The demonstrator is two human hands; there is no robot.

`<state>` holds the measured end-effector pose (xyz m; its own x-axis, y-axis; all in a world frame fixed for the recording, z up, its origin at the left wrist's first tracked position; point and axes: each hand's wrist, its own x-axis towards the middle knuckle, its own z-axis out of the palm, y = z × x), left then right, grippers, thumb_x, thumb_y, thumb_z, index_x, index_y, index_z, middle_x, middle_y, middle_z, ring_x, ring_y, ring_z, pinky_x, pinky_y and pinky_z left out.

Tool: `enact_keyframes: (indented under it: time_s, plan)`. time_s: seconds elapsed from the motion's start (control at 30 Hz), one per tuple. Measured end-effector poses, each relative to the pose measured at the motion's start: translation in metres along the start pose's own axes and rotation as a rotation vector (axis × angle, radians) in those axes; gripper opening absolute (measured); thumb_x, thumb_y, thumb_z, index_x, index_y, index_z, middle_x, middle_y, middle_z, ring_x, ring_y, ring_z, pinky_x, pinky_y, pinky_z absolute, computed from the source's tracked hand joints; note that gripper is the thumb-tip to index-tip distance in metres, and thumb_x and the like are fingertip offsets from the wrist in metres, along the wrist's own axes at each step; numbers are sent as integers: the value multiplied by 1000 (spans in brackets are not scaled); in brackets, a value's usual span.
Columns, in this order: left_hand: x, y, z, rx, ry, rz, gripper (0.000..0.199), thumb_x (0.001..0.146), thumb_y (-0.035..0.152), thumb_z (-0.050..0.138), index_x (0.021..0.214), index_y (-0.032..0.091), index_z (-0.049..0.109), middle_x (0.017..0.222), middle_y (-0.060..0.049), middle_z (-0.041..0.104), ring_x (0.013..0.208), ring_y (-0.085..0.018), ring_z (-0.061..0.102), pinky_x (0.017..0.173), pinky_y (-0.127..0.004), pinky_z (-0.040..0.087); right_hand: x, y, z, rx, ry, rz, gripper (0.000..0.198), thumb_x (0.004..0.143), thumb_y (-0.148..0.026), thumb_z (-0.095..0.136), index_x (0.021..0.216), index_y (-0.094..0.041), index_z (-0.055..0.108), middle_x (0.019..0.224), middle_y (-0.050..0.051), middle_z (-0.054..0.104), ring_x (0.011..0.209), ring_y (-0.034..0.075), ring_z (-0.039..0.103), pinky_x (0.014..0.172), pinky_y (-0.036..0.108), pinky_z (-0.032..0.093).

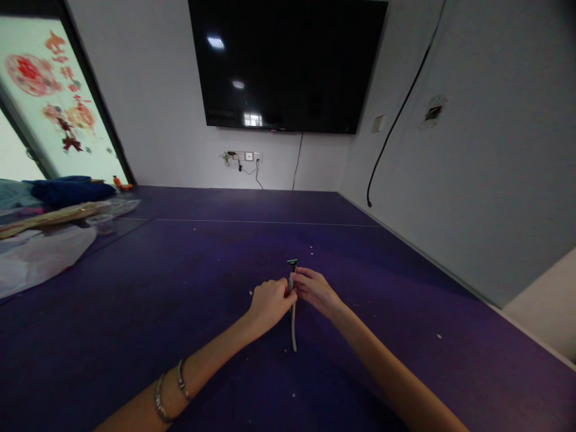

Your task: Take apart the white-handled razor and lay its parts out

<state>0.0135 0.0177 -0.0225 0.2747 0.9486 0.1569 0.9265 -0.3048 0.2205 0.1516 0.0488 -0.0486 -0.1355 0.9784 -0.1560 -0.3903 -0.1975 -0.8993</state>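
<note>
Over the purple surface (pixel 193 336), a slim razor (pixel 294 330) is held roughly upright in front of me. Its dark head with a thin greenish strip points away, and its pale, slightly curved handle runs down toward me. My left hand (pixel 270 305) is closed around the handle's upper part, thumb and fingers pressed together. From the other side, my right hand (pixel 317 291) pinches just under the head with its fingertips. Fingers cover the middle of the handle. Two bracelets (pixel 182 381) circle my left forearm.
Plastic bags (pixel 49 255) and folded dark blue cloth (pixel 72 191) lie at the left, an orange item (pixel 121 184) behind them. Small white scraps (pixel 439 336) dot the surface. A television (pixel 288 66) hangs on the far wall; a black cable (pixel 398 114) dangles at right.
</note>
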Motion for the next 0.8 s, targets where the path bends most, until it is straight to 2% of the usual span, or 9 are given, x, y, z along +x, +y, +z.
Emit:
enact_keyframes:
  time_s: [0.2,0.33,0.47,0.57,0.67,0.8]
  plan:
    - [-4,3,-2,-15,-2,17,31,87,42,41,89,20,64,83,-6,69,81,-22,65,72,-32,45,2,8,0,-63,-12,-42,33,54,-25,76,81,-16,59,60,-2,63,52,10,57,53,23,45]
    - [-3,1,-5,-144,-41,94,39,85,50,42,84,21,66,81,-4,69,76,-19,64,68,-28,44,1,-1,-15,-206,65,-79,30,58,-25,72,85,-16,63,66,0,64,56,12,59,54,24,47]
    - [-4,-3,2,-158,-116,134,32,83,44,49,79,20,68,78,-4,69,75,-19,64,64,-26,43,0,-22,-59,-597,259,-185,26,67,-28,65,88,-13,68,77,6,69,65,15,64,59,26,50]
    - [-8,-5,13,-113,-185,110,28,81,40,51,77,19,69,81,-5,69,78,-20,64,64,-26,43,-5,-42,-104,-737,411,-216,26,64,-26,66,86,-12,70,74,7,70,65,19,64,57,27,49]
    - [-11,-4,20,-68,-195,94,29,81,41,50,76,19,68,81,-5,69,78,-21,64,64,-28,44,-16,-59,-149,-908,566,-245,22,63,-24,66,80,-12,72,74,9,71,71,23,65,60,27,48]
    - [-11,1,21,-13,-199,85,30,80,43,50,75,19,67,80,-6,69,79,-23,65,66,-30,45,-33,-68,-191,-1115,697,-257,17,62,-22,64,73,-15,74,78,9,73,82,26,66,67,27,46]
